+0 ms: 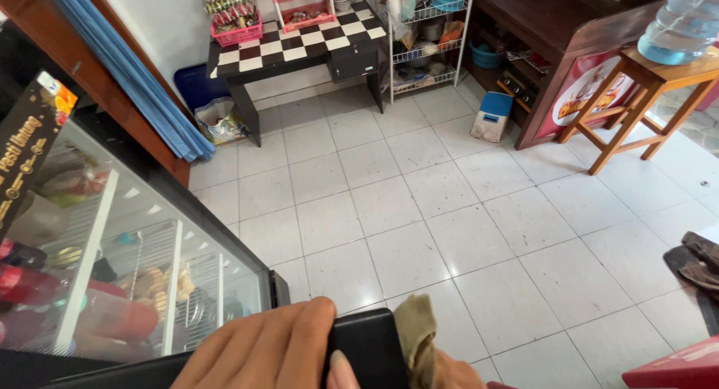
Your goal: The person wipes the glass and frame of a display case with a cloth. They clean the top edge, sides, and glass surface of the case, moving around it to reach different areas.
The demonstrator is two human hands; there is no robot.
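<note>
1. My left hand [262, 351] lay across the black corner [367, 344] of the display chest. The fingers were spread over its top and the thumb pressed against the near face, a loose clasp on the frame rather than a tight pinch.
2. Only a sliver of my right hand [458, 375] showed at the bottom edge. The olive cloth [416, 336] stood bunched just above it and touched it. I could not tell whether those fingers were closed on the cloth or merely under it.
3. The cloth sat just right of the left fingertips, against the corner's edge.
4. In my judgement, the work went best with the left palm kept on the rigid frame and off the pane. The cloth needed to stay gathered, so no loose end dragged.
5. The corner looked like smooth, matt black plastic with a rounded edge. The cloth was soft, creased and limp, folded upright on itself.
6. Left of the grip, the sloped glass lid [150, 247] was glossy and reflective. White wire racks and red bottles showed through it.
7. Ahead of the grip lay the white tiled floor [419, 209], hard and slightly scuffed, with dark grout lines.
8. Far beyond stood a checkered table [299, 48] and a wooden stool [636, 112].
</note>
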